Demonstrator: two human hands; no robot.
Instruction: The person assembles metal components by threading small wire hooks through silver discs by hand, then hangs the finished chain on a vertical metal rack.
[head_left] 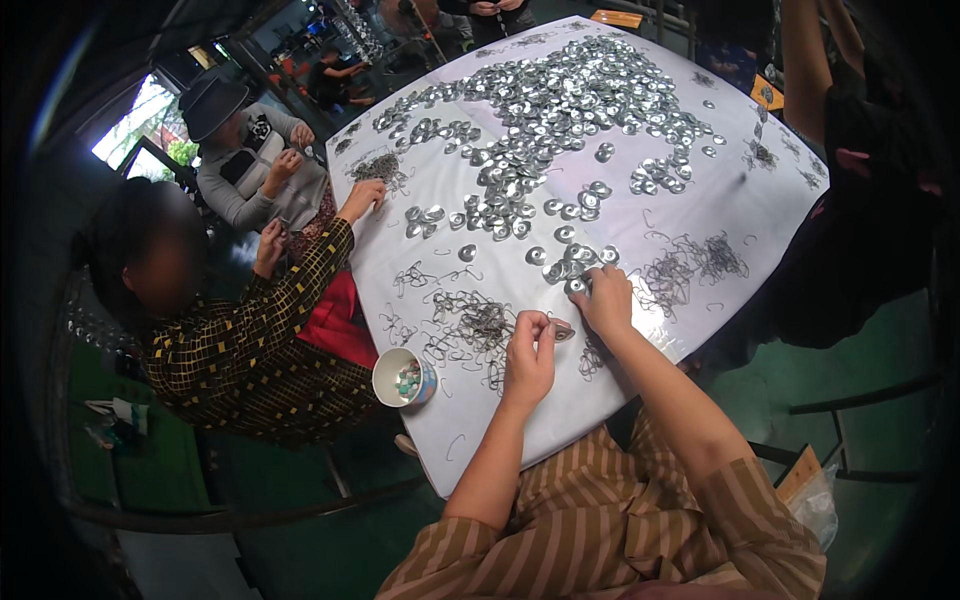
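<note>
My left hand (530, 358) is closed, pinching a silvery metal disc (563, 332) between thumb and fingers just above the table. Farther right, my right hand (608, 302) reaches down to a small cluster of round metal discs (572, 263), each with a raised centre. Its fingers close on a metal disc (577, 286) at the near edge of that cluster. Beside my left hand lies a tangled heap of bent wire hooks (478, 325). Another heap of wire hooks (675, 275) spreads to the right of my right hand, and a few hooks (590, 362) lie between my forearms.
A large pile of metal discs (560, 100) covers the far part of the white-covered table (470, 425). A paper cup (404, 378) holding small coloured pieces stands at the left edge. Co-workers sit along the left, one person's hand (362, 200) over the table; another person stands at right.
</note>
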